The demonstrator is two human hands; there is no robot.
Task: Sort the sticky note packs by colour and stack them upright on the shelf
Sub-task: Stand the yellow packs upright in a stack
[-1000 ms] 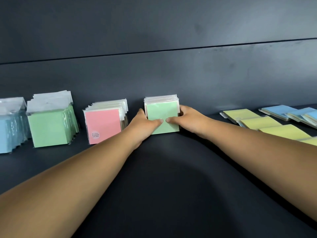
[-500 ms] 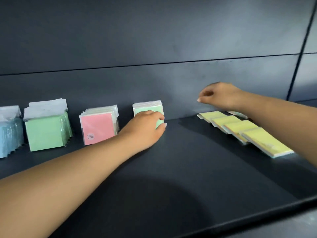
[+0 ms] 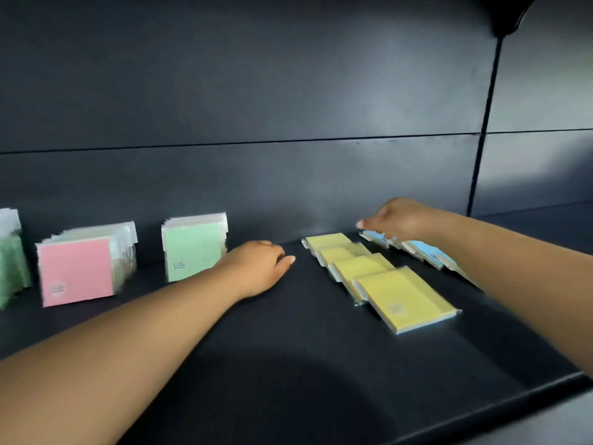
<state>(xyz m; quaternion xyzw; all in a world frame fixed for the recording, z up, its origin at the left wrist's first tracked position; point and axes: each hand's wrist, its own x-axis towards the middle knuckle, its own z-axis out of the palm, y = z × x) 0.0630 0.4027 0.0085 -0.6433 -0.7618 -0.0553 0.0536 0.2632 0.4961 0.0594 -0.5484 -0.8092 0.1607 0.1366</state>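
On the dark shelf a small stack of green packs stands upright against the back wall. My left hand hovers just right of it, fingers relaxed, holding nothing. Several yellow packs lie flat in an overlapping row to the right. Behind them lies a row of blue packs, flat and partly hidden by my right arm. My right hand reaches over the far end of the blue row, fingers pointing left; it is blurred and holds nothing that I can see.
An upright pink stack stands left of the green one, and another green stack shows at the left edge. A vertical seam divides the back wall at the right. The shelf's front edge runs across the lower right.
My left hand has let go of the green stack and shifted right. My right hand has moved from above the yellow packs to over the blue row. The view has panned right.
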